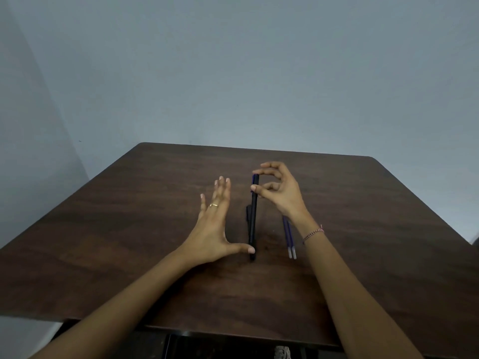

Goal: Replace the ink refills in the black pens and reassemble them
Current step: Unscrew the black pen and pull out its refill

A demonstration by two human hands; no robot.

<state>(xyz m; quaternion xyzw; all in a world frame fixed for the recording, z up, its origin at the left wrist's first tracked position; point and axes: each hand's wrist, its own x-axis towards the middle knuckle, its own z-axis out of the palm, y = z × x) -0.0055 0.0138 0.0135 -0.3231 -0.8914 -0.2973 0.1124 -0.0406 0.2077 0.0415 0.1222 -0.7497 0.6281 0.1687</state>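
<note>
A black pen [253, 218] lies lengthwise in the middle of the dark wooden table [124, 229], with a bit of blue showing at its far tip. My right hand [282, 190] pinches the pen's far end between index finger and thumb. Spread flat to the left of the pen, my left hand [213, 229] touches the near end with its thumb tip only. A second black pen piece [247, 213] lies right against the pen's left side, mostly hidden. Two blue ink refills [289, 237] lie side by side right of the pen, their far ends under my right wrist.
The table's far edge runs along a plain grey-blue wall [233, 73]. Its near edge is just below my forearms, with dark space underneath. A dark object [475, 240] shows at the right border of the view.
</note>
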